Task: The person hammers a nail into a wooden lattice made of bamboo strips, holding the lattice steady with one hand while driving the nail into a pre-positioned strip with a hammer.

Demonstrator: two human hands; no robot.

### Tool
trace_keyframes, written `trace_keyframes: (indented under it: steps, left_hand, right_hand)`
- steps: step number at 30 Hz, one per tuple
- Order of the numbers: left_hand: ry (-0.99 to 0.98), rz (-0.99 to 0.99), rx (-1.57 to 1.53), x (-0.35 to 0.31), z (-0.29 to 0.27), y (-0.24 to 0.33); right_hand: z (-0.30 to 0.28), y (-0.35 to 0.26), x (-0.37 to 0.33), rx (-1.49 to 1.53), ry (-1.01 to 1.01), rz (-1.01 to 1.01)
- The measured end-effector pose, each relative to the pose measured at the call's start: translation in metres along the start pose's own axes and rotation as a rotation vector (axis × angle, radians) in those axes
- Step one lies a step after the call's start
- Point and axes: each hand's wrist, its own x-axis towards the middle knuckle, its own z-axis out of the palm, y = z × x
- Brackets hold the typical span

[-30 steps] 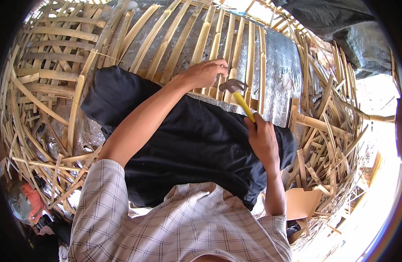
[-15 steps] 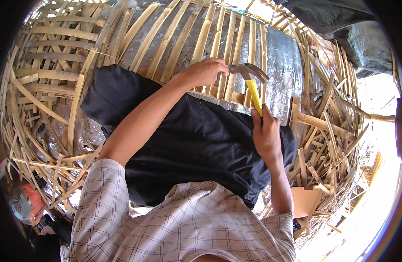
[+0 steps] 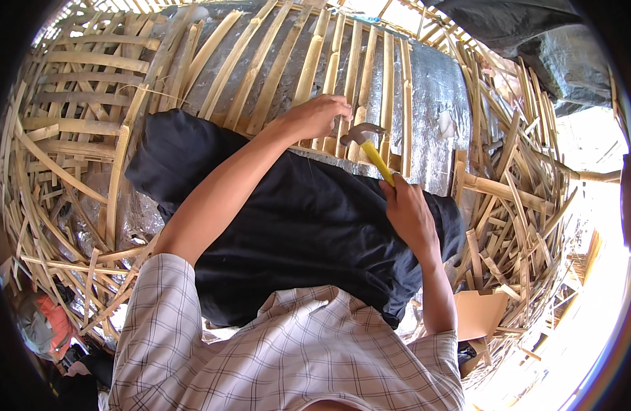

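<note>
My right hand (image 3: 410,211) is wrapped round the yellow handle of a claw hammer (image 3: 378,162). The hammer's dark metal head is just right of my left hand (image 3: 317,116), low over the slats. The fingertips of my left hand are pinched together above a bamboo slat (image 3: 352,75); anything between them is too small to make out. Several such pale slats stand side by side, running away from me, with a crosswise bamboo strip (image 3: 339,159) at their near ends.
Shiny silvery sheeting (image 3: 435,103) lies under the slats. Black cloth (image 3: 288,226) covers my legs. A woven bamboo lattice (image 3: 89,89) stands at left. Split bamboo pieces (image 3: 507,226) are heaped at right, near a brown cardboard piece (image 3: 478,314). Dark plastic (image 3: 562,58) hangs at far right.
The hammer head has moved down and a little left, its handle now more tilted. My right hand has shifted slightly left and down; my left hand has moved slightly left.
</note>
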Motion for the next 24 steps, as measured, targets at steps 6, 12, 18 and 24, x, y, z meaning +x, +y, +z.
trace_keyframes:
  steps: [6,12,18,24]
  left_hand:
    - [-0.03,-0.002,0.048,0.001,-0.001,-0.004]
    - [0.04,0.062,0.018,0.001,0.006,-0.012]
    - [-0.004,0.031,0.04,0.004,0.003,-0.01]
    - [0.021,0.039,0.017,0.001,0.003,-0.01]
  right_hand:
    - [-0.015,-0.017,0.003,0.261,0.026,0.151]
    - [-0.007,-0.011,0.002,0.036,-0.082,0.11]
    - [-0.012,-0.02,-0.002,0.235,0.067,0.164]
    - [0.001,-0.005,-0.004,0.003,-0.126,0.092]
